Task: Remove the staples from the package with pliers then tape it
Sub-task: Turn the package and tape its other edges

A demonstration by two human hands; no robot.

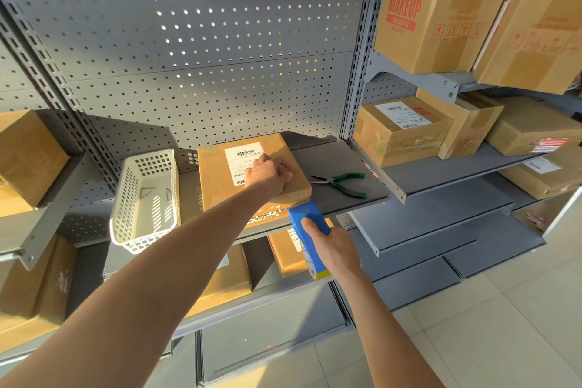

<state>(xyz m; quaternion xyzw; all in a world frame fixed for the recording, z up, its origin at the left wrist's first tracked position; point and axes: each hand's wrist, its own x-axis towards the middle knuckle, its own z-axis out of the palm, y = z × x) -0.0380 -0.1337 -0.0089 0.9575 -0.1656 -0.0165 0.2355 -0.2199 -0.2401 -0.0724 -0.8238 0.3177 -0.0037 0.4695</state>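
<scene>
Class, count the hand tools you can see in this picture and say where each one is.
2. The green-handled pliers lie on the shelf right of the package; the blue tape dispenser is in the right hand at the package's near edge.

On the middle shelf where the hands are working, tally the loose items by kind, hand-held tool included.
Cardboard package: 1, with the left hand resting on it
White plastic basket: 1
Green-handled pliers: 1
Blue tape dispenser: 1, held by the right hand at the package's near edge
Total: 4
</scene>
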